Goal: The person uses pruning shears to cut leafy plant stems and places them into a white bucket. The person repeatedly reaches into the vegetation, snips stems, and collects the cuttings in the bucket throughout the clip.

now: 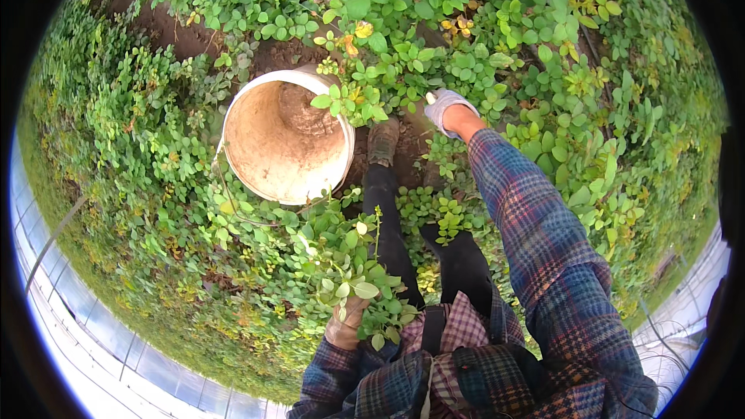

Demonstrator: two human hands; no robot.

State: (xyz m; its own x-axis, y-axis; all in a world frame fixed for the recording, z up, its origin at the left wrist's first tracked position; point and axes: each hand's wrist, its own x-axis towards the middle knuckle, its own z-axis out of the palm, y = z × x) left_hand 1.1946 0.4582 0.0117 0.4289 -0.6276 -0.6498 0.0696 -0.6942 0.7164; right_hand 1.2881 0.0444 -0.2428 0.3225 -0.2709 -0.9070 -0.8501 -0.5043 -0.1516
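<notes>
Low by my waist, my left hand (347, 323) grips a bunch of cut leafy stems (364, 285); the leaves hide some of its fingers. My right hand (451, 112), in a pale grey glove, reaches down among low green rose-like plants (407, 61). A small pale tip (430, 98) shows at its thumb side; whether that is a finger or a held thing I cannot tell. Left of my right hand, a white plastic bucket (285, 174) leans with its mouth towards me, its inner wall stained with soil. Leaves overlap its right rim.
My boot (383, 139) stands on brown soil beside the bucket. A thin wire handle (233, 203) droops from the bucket's left side into the leaves. Dense foliage (145, 186) surrounds me. A curved hoop (55, 238) and pale sheeting (134, 355) lie at the left edge.
</notes>
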